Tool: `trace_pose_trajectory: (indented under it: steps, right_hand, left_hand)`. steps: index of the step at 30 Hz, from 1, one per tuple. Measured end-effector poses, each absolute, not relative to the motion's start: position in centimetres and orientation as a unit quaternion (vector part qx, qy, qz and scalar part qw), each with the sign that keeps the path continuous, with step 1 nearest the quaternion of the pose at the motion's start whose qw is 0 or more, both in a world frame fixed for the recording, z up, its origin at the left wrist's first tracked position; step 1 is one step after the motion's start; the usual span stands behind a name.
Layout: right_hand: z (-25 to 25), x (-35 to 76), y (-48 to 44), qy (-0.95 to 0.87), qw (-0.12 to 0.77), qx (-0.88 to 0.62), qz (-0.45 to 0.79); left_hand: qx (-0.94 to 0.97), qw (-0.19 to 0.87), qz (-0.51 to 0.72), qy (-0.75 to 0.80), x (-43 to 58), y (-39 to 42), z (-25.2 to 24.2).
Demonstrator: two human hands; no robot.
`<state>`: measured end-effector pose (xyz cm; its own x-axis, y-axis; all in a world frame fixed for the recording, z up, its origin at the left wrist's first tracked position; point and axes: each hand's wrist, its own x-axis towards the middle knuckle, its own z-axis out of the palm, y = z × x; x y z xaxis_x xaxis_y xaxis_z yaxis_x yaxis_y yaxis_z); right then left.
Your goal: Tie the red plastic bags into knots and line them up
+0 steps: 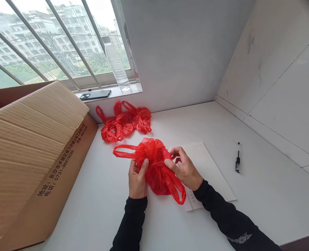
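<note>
A bunched red plastic bag (155,164) sits between my hands over the white counter (261,195). My left hand (137,179) pinches its left side with thumb and fingers. At the bag's right side my right hand (184,167) grips the gathered plastic, thumb pressed on top. One handle loop sticks out to the left, another hangs toward me. Three knotted red bags (125,122) lie in a row farther back by the wall.
A large open cardboard box (31,153) with printed text fills the left. White paper sheets (209,167) lie under my right hand. A black pen (237,163) rests to the right. A phone (95,94) and a clear water bottle (117,64) stand on the windowsill.
</note>
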<state>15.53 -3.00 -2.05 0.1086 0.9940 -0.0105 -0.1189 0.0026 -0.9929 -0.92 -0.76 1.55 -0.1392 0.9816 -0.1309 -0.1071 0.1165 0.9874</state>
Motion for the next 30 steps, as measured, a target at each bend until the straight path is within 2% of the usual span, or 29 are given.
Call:
trace_pose_trajectory:
  steps: [5, 9, 12, 19, 23, 30]
  right_hand:
    - [-2.0, 15.7, -3.0, -0.543, 0.471, -0.513, 0.469]
    - [-2.0, 15.7, -3.0, -0.577, 0.456, -0.507, 0.449]
    - [-2.0, 15.7, -3.1, -0.586, 0.446, -0.478, 0.479]
    - [-1.5, 14.7, -3.7, -0.591, 0.494, -0.391, 0.505]
    - [-1.4, 14.9, -3.7, -0.548, 0.535, -0.423, 0.484]
    - [-2.3, 16.2, -2.6, -0.448, 0.566, -0.484, 0.495]
  left_hand:
    - [0.436, 0.457, 0.546, 0.550, -1.3, -0.6, 1.8]
    - [0.475, 0.367, 0.512, 0.614, -2.4, -0.3, 1.4]
    - [0.492, 0.349, 0.501, 0.621, -3.1, 0.0, 1.4]
    - [0.546, 0.294, 0.459, 0.636, -4.2, 1.8, 2.7]
    - [0.530, 0.255, 0.414, 0.695, -4.1, 1.2, 3.9]
    - [0.595, 0.222, 0.230, 0.738, -2.1, -0.8, 3.6]
